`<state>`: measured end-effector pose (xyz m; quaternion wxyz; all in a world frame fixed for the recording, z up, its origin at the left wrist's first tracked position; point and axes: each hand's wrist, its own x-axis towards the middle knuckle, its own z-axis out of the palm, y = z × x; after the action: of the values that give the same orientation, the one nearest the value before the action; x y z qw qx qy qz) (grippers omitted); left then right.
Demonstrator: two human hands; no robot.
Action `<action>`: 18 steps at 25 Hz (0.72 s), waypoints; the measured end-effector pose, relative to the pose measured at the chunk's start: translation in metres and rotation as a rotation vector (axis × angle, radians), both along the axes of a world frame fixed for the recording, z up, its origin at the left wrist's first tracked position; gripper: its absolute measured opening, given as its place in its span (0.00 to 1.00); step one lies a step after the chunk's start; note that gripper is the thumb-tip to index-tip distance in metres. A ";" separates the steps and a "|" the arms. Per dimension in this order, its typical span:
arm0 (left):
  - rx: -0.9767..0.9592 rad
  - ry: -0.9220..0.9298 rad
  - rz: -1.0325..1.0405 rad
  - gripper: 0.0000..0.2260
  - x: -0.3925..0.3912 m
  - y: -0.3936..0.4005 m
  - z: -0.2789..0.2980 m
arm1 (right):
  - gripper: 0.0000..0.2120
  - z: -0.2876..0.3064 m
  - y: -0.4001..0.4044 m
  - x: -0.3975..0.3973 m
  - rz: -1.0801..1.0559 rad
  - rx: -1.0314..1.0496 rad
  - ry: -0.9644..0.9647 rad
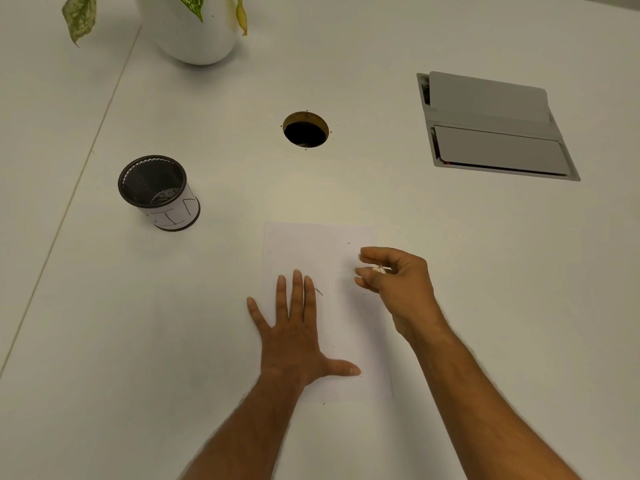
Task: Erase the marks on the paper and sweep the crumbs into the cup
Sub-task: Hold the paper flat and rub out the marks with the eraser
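L hand flat on the paper, fingers straight & spread, palm pressing the sheet's lower-left part to the surface. No grip there, just a hold-down.

R hand hovers over the sheet's right edge, fingers curled, grip pinched on a small whitish bit at the fingertips. Prob. the eraser, but too small to say for sure.

Paper lies portrait, front-centre of the surface. One short dark mark shows just right of the L fingertips; a few tiny dark specks near the top-right corner, by the right edge and below the bottom edge: marks or crumbs, can't tell which.

Cup: black mesh w/ white paper band, upright, well apart from the sheet to the upper left. Inside looks bare of crumbs, though the mesh makes that hard to read.

Step in hand, my read: erasing stage, mostly done; sweeping not begun.

Next move calls for: bring the R grip down on the leftover mark beside the L fingers, rub w/ short strokes while L keeps the sheet pinned. L fingers sit v. close to the mark, so may need to shift. After that, crumbs must travel a fair way left to the cup; tipping the sheet over the rim likely beats brushing across the surface.
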<state>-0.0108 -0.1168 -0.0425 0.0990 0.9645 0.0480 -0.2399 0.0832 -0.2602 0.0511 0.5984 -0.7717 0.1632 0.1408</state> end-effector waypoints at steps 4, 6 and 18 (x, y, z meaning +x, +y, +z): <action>0.000 -0.005 -0.005 0.73 -0.001 0.000 0.000 | 0.11 0.004 0.000 -0.001 0.038 -0.059 -0.113; -0.003 -0.006 -0.003 0.73 -0.001 0.000 0.000 | 0.06 0.005 0.003 -0.005 0.055 -0.200 -0.290; -0.003 -0.002 0.003 0.73 -0.001 0.000 -0.003 | 0.17 -0.010 0.000 -0.020 0.137 -0.406 -0.188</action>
<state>-0.0115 -0.1170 -0.0450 0.1010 0.9645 0.0490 -0.2391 0.0629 -0.2604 0.0412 0.4324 -0.8952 0.0792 0.0729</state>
